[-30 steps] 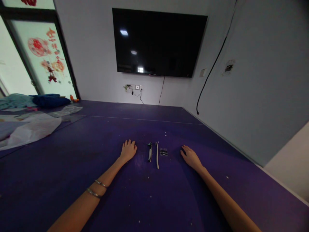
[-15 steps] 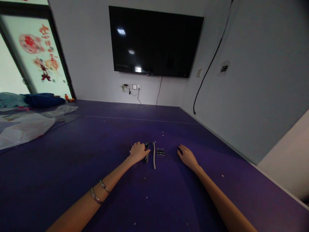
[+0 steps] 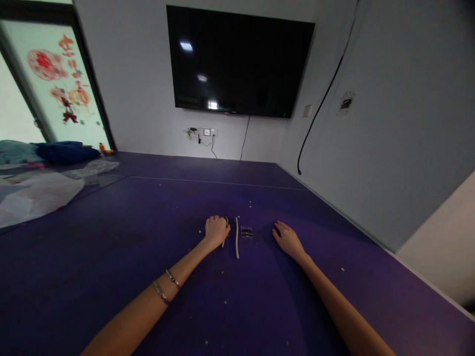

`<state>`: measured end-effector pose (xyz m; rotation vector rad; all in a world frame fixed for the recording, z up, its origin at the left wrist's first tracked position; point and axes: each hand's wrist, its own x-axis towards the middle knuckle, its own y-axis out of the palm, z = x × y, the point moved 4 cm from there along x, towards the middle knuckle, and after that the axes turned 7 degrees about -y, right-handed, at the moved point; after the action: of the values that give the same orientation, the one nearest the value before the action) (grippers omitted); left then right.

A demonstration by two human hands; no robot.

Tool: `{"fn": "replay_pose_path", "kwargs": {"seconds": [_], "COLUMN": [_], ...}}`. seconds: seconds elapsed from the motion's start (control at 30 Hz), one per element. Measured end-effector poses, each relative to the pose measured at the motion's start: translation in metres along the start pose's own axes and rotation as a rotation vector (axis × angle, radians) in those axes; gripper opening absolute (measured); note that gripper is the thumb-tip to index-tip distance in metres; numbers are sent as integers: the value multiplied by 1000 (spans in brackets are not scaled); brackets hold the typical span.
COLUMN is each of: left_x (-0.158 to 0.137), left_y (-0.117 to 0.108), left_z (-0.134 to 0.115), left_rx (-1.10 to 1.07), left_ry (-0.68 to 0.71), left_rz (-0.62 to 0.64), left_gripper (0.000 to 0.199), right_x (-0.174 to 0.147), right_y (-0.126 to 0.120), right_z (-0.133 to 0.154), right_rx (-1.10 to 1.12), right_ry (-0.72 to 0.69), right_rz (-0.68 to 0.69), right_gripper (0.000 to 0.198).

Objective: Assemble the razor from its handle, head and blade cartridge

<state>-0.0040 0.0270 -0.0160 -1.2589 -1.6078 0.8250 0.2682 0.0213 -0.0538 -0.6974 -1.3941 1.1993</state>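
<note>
My left hand (image 3: 216, 231) rests on the purple surface, fingers curled over a slim dark tool (image 3: 226, 219). Only the tool's dark tip and a pale strip at its lower end show; the hand hides the rest, and I cannot make out its kind. Just right of that hand lies a short white cable (image 3: 237, 240), stretched lengthwise away from me. Beside the cable is a small clear plastic piece (image 3: 247, 232) with dark parts. My right hand (image 3: 288, 239) lies flat on the surface farther right, holding nothing, fingers loosely apart.
The purple surface (image 3: 166, 207) carries scattered white specks. Plastic bags (image 3: 40, 198) and blue cloth (image 3: 67, 152) lie at the left. A television (image 3: 241, 64) hangs on the far wall above sockets (image 3: 207, 132). A black cable (image 3: 326, 91) dangles along the right wall.
My left hand has shifted slightly right and turned over the dark tool, covering more of it. My right hand, the white cable and the plastic piece stay where they were.
</note>
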Motion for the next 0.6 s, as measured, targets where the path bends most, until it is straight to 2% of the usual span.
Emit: {"fn": "replay_pose_path", "kwargs": {"seconds": [0.07, 0.13, 0.23, 0.37, 0.47, 0.53, 0.6], "left_x": [7, 17, 30, 35, 31, 30, 31], "left_y": [-5, -8, -17, -22, -16, -10, -5], "left_z": [6, 12, 17, 22, 24, 26, 29], "left_rx": [-290, -546, -694, -917, -1300, -1481, -1499], "left_ry": [-95, -188, -237, -313, -520, -646, -687], "left_rz": [40, 143, 264, 452, 602, 638, 624], "left_gripper": [17, 20, 25, 23, 20, 20, 22], "right_x": [0, 0, 0, 0, 1, 1, 1], "right_y": [0, 0, 0, -1, -1, -1, 0], "right_z": [-1, -1, -1, 0, 0, 0, -1], "right_rx": [-5, -7, -8, -12, -10, -9, -9], "right_ry": [-2, -4, 2, 8, 1, -2, -4], "right_rz": [3, 1, -3, 7, 13, 10, 6], "right_gripper": [48, 48, 48, 48, 48, 48, 48]}}
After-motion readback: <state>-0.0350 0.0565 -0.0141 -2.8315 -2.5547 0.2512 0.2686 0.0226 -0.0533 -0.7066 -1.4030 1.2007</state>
